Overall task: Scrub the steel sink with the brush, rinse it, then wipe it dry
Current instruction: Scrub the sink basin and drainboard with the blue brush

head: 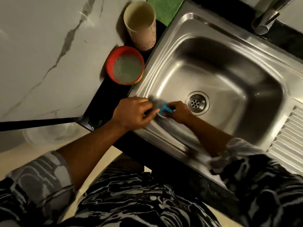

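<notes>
The steel sink (pixel 218 51) fills the right of the view, its round drain (pixel 197 102) near the middle of the basin. At the basin's near-left corner my two hands meet over a brush with a blue handle (pixel 165 110) and a grey scrubbing head. My left hand (pixel 133 114) lies on the sink rim with fingers curled round the grey head. My right hand (pixel 177 112) is inside the basin and grips the blue handle. Motion blur hides the brush's exact shape.
A red round tub of greenish soap (pixel 126 67) and a tall cream cup (pixel 141 23) stand on the dark counter strip left of the sink. A green cloth (pixel 164 9) lies behind them. The tap (pixel 268 15) is top right, the ribbed drainboard (pixel 291 141) at right.
</notes>
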